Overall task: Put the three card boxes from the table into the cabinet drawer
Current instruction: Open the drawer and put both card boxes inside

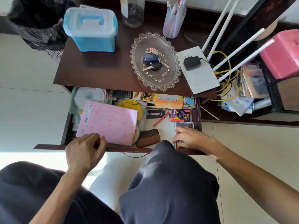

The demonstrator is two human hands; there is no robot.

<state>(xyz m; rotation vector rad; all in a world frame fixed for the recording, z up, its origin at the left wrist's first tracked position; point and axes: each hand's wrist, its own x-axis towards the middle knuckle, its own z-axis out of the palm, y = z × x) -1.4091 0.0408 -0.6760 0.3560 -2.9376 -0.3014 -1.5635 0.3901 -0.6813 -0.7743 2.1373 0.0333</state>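
Observation:
The cabinet drawer (198, 113) stands pulled out below the dark tabletop (103, 70). Three card boxes lie in a column at its right side: a red and purple one (179, 115) at the back, a dark blue one (184, 125) in front of it, and a third (178, 142) at the drawer's front. My right hand (190, 138) covers most of that third box, fingers closed around it. My left hand (85, 151) rests on the drawer's front rail (48, 146), fingers curled over the edge next to a pink folder (107, 122).
The drawer also holds discs, an orange box (168, 101), a red pencil (160, 119) and a brown pouch (148, 138). On the tabletop stand a blue lidded box (90, 28), a glass dish with keys (154, 61), a pen cup (174, 20) and a white router (199, 73). My knees are below.

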